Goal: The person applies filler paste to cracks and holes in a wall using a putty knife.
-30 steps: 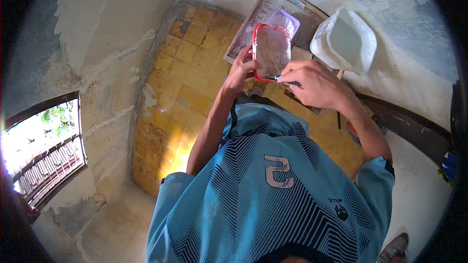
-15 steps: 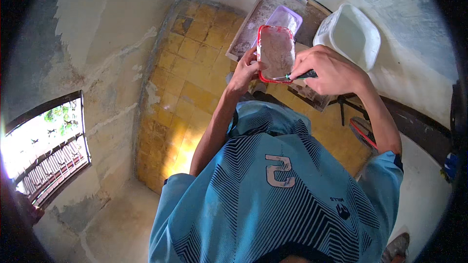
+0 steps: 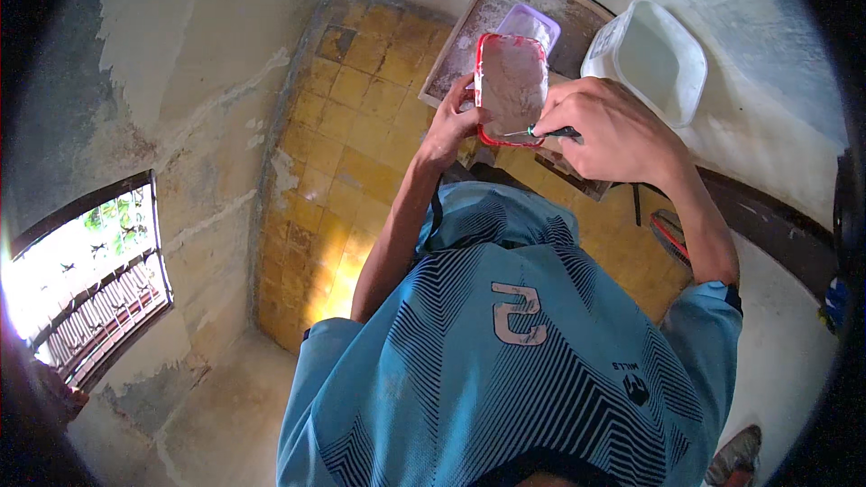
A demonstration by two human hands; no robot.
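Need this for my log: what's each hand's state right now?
Left hand: closed on the red-rimmed rectangular tub.
Right hand: closed around the black-handled metal tool.

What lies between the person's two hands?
Head view: the red-rimmed container, held by the left hand, and the slim tool in the right hand.

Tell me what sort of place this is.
Likely a room under repair: the wall is patchy, a bucket stands by a smeared board, and the left hand holds a tub of paste.
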